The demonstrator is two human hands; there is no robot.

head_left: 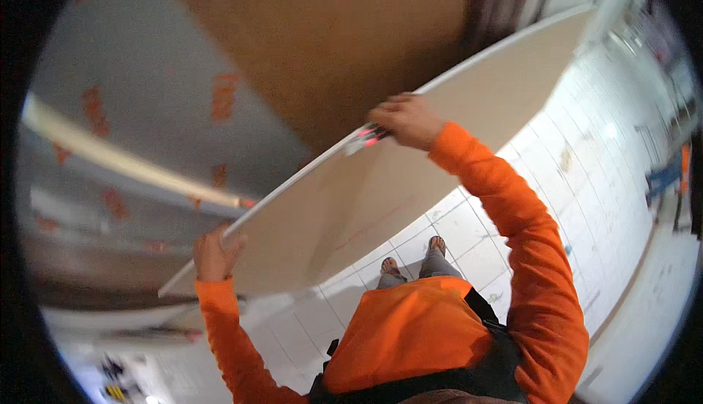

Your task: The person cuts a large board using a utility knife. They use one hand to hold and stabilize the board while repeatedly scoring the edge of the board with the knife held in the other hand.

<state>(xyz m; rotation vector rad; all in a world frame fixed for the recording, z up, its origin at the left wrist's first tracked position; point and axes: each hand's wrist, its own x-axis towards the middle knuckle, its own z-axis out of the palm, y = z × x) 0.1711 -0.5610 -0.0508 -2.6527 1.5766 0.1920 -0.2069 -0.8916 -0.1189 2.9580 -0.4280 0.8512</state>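
Note:
A long beige board (388, 191) with a pale edge stands tilted in front of me, running from lower left to upper right. My left hand (216, 252) is closed over its upper edge near the left end. Farther along that edge, my right hand (410, 120) is closed around a small black and red hand tool (372, 134) with a pale end. This tool sits against the board's top edge, slightly blurred, so its exact kind is unclear. Both forearms wear orange sleeves.
Behind the board are a brown sheet (329, 30) and a grey sheet (161, 45) with orange print. A long pale strip (132, 166) crosses the left side. White floor tiles (469, 232) surround my feet. A blue and orange object (665, 178) is at the far right.

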